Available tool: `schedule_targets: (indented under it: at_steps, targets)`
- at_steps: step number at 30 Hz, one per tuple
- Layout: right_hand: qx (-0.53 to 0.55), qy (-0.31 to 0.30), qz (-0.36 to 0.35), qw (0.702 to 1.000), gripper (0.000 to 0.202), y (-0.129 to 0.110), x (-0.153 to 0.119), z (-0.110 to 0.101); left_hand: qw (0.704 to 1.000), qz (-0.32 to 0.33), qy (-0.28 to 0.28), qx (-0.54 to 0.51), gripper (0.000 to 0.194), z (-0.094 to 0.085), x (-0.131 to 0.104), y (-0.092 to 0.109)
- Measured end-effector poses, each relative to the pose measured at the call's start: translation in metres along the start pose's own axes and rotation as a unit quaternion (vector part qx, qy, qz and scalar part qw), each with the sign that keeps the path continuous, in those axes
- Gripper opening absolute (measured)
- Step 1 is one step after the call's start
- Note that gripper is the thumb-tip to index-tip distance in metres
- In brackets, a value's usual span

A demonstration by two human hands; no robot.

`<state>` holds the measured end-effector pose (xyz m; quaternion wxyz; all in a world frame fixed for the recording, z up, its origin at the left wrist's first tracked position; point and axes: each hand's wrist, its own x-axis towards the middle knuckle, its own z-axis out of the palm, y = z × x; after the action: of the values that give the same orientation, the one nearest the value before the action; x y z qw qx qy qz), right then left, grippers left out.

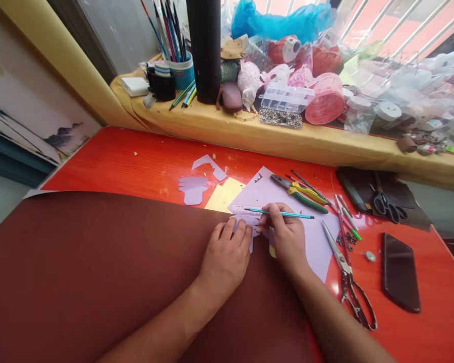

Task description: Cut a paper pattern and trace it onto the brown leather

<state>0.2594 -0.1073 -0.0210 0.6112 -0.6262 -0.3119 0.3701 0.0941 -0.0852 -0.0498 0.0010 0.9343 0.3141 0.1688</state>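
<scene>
My left hand lies palm down, fingers spread a little, on a lilac paper cutout at the edge of a large brown sheet. A blue pencil lies crosswise in my right hand, held between thumb and fingers. The right fingertips are beside the cutout's notched right edge; whether they touch it I cannot tell. Just beyond the hands is a clear ruler. A larger lilac sheet lies partly beneath my right hand, and another lilac cutout is farther left.
Pliers rest on the lilac sheet. Large scissors, a dark phone and small black rings lie on the red table at right. Beyond it, a cloth-covered ledge holds a pencil cup, a dark roll and bags.
</scene>
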Motion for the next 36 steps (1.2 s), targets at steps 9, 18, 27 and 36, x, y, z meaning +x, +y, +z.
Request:
schedule_targets:
  at_steps: [9,18,27,36]
  targets:
    - [-0.024,-0.074,-0.011,0.997,0.04,-0.002,0.02,0.011,1.0,-0.004,0.006,-0.006,0.041,-0.001,0.001,0.0]
    - [-0.026,-0.08,-0.002,0.996,0.042,0.008,0.035,0.008,1.0,-0.001,0.01,0.006,0.039,0.0,0.001,0.001]
    - [-0.043,-0.029,-0.069,0.996,0.038,-0.005,0.036,0.013,1.0,-0.007,0.003,0.003,0.039,0.0,0.0,0.002]
    - [-0.055,-0.013,-0.058,0.997,0.04,0.006,0.003,0.014,1.0,-0.004,0.01,0.0,0.038,0.002,-0.002,0.002]
